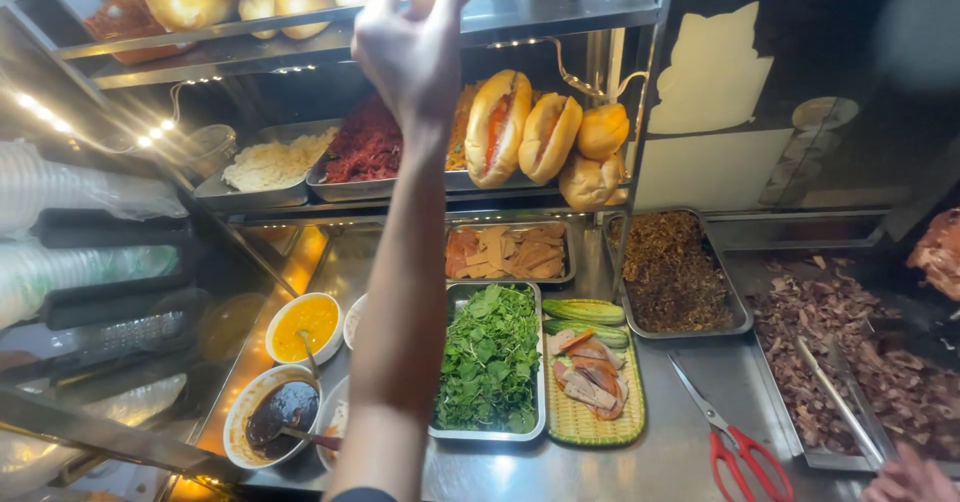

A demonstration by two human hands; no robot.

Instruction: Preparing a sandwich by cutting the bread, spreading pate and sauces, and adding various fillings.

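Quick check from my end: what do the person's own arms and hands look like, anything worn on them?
The left hand and its long forearm are bare: no glove, watch or ring shows. A dark sleeve edge shows only at the bottom of the picture, near the elbow. Of the right hand, only a small part shows at the lower right corner, bare too; its arm is out of view.

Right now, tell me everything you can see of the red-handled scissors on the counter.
The scissors lie flat on the steel counter, at the lower right, between the woven green tray and the tray of shredded meat. Two red loop handles point toward the camera; the grey metal blades are slightly parted and point up-left. No hand touches them; they rest on the counter alone.
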